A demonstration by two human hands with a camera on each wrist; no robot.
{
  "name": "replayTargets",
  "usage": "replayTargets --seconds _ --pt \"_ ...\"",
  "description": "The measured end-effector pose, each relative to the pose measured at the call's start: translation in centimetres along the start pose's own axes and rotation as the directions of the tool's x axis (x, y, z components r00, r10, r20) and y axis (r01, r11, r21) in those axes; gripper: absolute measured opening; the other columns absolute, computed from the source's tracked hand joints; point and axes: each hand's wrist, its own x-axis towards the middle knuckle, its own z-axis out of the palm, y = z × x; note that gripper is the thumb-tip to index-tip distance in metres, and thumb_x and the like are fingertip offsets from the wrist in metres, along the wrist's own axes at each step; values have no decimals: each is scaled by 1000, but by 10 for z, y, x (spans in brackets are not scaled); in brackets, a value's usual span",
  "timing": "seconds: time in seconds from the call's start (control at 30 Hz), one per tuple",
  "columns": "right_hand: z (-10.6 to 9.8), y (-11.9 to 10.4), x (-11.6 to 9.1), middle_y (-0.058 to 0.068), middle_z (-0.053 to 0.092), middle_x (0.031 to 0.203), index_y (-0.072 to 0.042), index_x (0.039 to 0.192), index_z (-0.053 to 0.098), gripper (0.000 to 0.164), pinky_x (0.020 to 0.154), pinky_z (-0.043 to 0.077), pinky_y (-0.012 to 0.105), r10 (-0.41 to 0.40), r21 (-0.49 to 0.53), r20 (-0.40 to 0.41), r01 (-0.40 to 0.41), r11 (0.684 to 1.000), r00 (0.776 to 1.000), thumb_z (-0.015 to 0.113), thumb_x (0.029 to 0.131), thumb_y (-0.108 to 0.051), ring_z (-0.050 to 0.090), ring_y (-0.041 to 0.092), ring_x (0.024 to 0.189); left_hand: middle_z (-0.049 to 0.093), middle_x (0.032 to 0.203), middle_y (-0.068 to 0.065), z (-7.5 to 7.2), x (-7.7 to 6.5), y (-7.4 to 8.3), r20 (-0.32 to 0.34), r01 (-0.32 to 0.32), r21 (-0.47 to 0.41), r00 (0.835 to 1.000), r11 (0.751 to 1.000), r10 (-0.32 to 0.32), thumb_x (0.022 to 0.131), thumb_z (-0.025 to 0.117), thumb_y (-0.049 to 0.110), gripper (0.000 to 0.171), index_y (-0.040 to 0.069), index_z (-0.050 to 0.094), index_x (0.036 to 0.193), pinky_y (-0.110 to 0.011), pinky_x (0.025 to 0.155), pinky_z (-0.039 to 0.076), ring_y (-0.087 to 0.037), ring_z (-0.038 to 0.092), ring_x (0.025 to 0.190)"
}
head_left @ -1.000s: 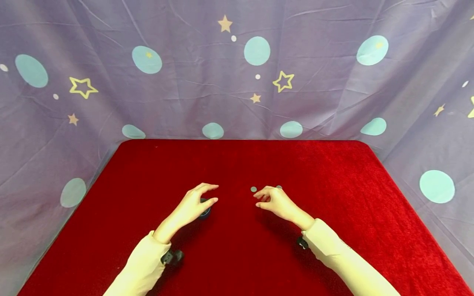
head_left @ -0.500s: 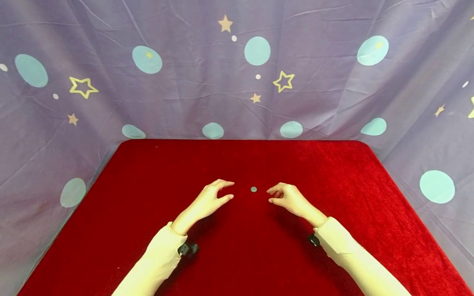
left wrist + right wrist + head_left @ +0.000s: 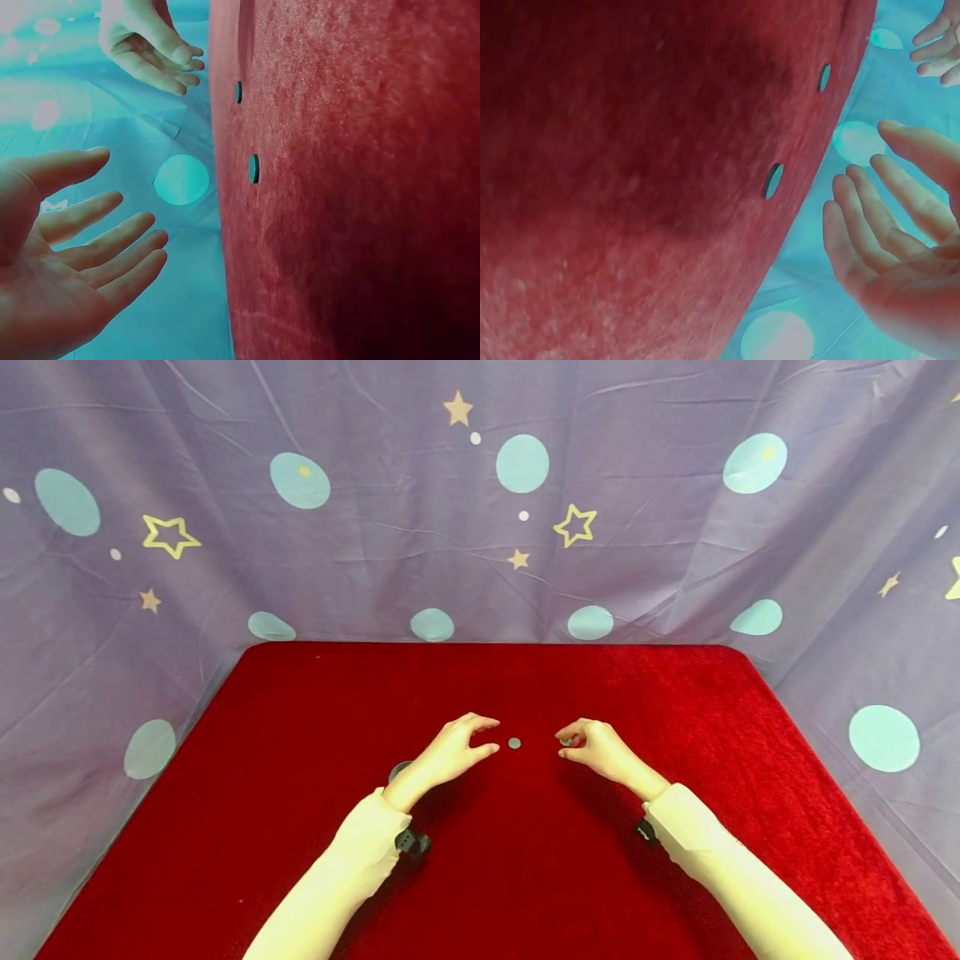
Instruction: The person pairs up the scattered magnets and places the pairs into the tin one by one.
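Observation:
My left hand hovers over the red table with thumb and fingers apart and nothing between them. Just right of its fingertips lies a small flat grey-green disc. A second such disc shows partly between the fingers and thumb of my right hand. In the right wrist view, both discs, the nearer disc and the farther disc, lie on the cloth, apart from the relaxed fingers. A round dark-rimmed object is mostly hidden behind my left wrist.
Red velvety cloth covers the table. A purple curtain printed with stars and dots hangs behind and along both sides. Small dark wrist cameras, including the left camera, hang beneath both cuffs.
Both hands have moved to the right, the left one farther and slightly forward, so the gap between them is narrower. The discs stay in place. The round object, beside the left palm earlier, is now behind the wrist.

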Motion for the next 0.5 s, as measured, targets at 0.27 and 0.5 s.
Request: replayTargets --seconds 0.27,0.5 --pt "-3 12 10 18 63 85 8 90 64 21 60 48 25 18 6 10 -18 1000 1000 67 71 0 61 25 72 57 107 -17 12 17 0 51 15 10 999 1000 -15 79 64 12 36 -3 57 111 -39 87 41 -30 53 101" --pt "-4 20 15 16 64 80 8 89 65 22 58 46 24 38 -34 35 -37 999 999 69 68 0 60 22 69 57 105 -19 23 28 -6 115 12 44 993 999 -17 78 63 7 35 -4 57 110 -39 84 43 -31 53 97"
